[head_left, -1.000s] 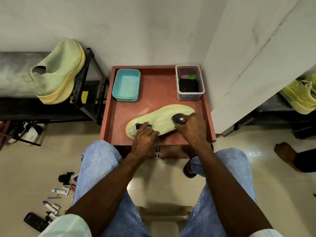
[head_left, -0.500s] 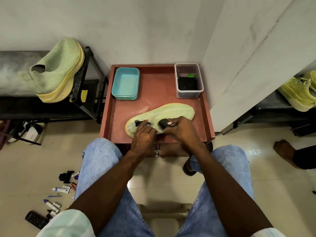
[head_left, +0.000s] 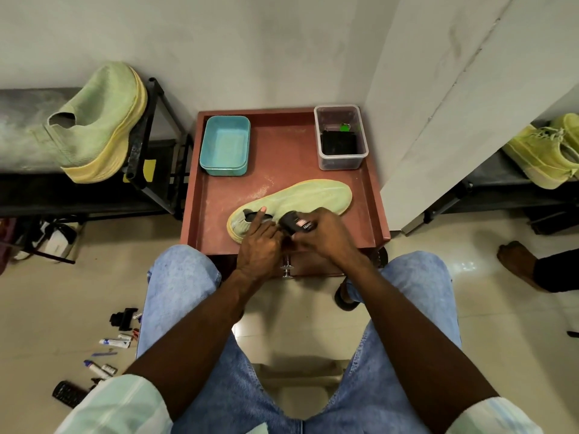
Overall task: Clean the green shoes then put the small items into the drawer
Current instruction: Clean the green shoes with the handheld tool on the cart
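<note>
A green shoe [head_left: 300, 200] lies on its side on the red-brown desk [head_left: 282, 158], toe toward the clear plastic box [head_left: 341, 137] at the desk's far right corner, heel toward the person's knees. The left hand [head_left: 258, 244] grips the heel end, one finger reaching into the dark collar opening; its other fingers are curled over the heel, and the near edge of the shoe is covered by both hands. The right hand [head_left: 326, 234] is curled round a small black brush [head_left: 294, 223] pressed against the middle of the shoe; only the brush's top and a small label show, the bristles being hidden beneath it.

At the desk's far left corner, well apart from the shoe, stands a teal tray [head_left: 225, 145]. The clear box holds something black and a small green piece, neither easy to identify. Pale dust marks the desk surface beside the shoe. Below the desk's front edge a metal drawer knob [head_left: 286, 269] peeks out between the wrists; the drawer front is mostly covered.

Left of the desk, a second green shoe [head_left: 97, 123] leans on a dark rack [head_left: 147, 145]. Right of the desk, past a white panel, another yellow-green shoe [head_left: 545, 151] is cut off by the frame edge. On the floor left of the person's knee lie small items [head_left: 109, 349]: tubes, pens, a black remote-like object, partly hidden by the sleeve.
</note>
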`<state>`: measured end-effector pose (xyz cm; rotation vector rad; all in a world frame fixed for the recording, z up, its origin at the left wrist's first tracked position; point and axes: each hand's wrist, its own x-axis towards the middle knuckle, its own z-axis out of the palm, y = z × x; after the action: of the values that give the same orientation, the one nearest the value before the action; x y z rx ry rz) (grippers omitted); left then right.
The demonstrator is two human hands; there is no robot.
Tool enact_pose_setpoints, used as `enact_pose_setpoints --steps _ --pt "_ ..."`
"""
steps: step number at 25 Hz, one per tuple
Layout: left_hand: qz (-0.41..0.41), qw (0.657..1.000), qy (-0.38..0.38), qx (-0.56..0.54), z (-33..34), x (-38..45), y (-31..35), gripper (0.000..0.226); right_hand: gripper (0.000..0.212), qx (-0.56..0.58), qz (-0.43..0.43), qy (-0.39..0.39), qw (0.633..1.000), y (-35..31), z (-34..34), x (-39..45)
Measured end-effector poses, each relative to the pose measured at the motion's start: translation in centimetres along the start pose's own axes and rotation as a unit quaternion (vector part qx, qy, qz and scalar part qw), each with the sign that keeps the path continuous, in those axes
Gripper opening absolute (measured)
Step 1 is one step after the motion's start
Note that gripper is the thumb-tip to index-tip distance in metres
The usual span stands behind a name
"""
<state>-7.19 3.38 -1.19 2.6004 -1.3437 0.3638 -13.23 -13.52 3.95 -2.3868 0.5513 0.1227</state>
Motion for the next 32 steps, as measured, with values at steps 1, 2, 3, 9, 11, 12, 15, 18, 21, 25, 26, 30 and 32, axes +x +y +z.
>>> enact_pose_setpoints --steps 1,2,3,9,11,12,15,18,21,25,26,30,32 --pt "-0.002 1.000 -0.010 0.003 -0.1 -0.2 -0.1 0.031 0.051 0.004 0.032 0.026 0.999 0.3 -0.2 0.1" --pt "-0.004 1.000 -0.023 0.010 -0.3 -0.5 -0.1 0.034 0.053 -0.024 0.064 0.088 0.994 0.9 -0.5 0.2" --pt "-0.009 0.999 -0.043 0.023 -0.6 -0.7 0.1 0.037 0.055 -0.067 0.085 0.135 0.985 1.3 -0.8 0.0" --pt "-0.075 0.975 -0.168 0.126 -2.5 -1.5 1.1 0.053 0.063 -0.063 -0.020 0.062 0.996 0.4 0.6 -2.0" --pt "-0.084 0.964 -0.214 0.133 -3.0 -1.8 1.6 0.053 0.061 -0.061 0.077 0.150 0.984 2.0 -0.6 -1.4" --pt "-0.080 0.963 -0.222 0.134 -3.1 -2.0 1.9 0.053 0.060 -0.061 0.111 0.182 0.975 2.2 -0.5 -1.2" --pt "-0.067 0.961 -0.235 0.130 -3.1 -2.1 2.1 0.060 0.059 -0.034 0.001 0.082 0.996 -1.1 2.7 -2.3" --pt "-0.073 0.964 -0.223 0.124 -3.3 -1.9 1.9 0.069 0.058 -0.037 -0.047 0.024 0.998 -0.4 2.1 -1.9" --pt "-0.063 0.958 -0.244 0.138 -3.3 -2.1 2.0 0.058 0.055 -0.103 0.117 0.183 0.971 1.7 -0.5 -1.0" --pt "-0.056 0.969 -0.207 0.126 -3.7 -1.9 2.1 0.059 0.053 -0.036 -0.055 0.016 0.998 -2.1 3.1 -2.8" --pt "-0.055 0.971 -0.202 0.114 -3.7 -2.0 2.1 0.065 0.052 -0.021 -0.059 0.006 0.998 -1.7 2.7 -2.6" --pt "-0.063 0.965 -0.230 0.106 -3.8 -2.1 2.1 0.077 0.050 -0.140 0.125 0.189 0.964 2.2 -0.7 -0.5" --pt "-0.070 0.965 -0.233 0.101 -4.1 -2.0 2.3 0.072 0.053 -0.107 0.052 0.138 0.983 0.7 0.7 -0.6"
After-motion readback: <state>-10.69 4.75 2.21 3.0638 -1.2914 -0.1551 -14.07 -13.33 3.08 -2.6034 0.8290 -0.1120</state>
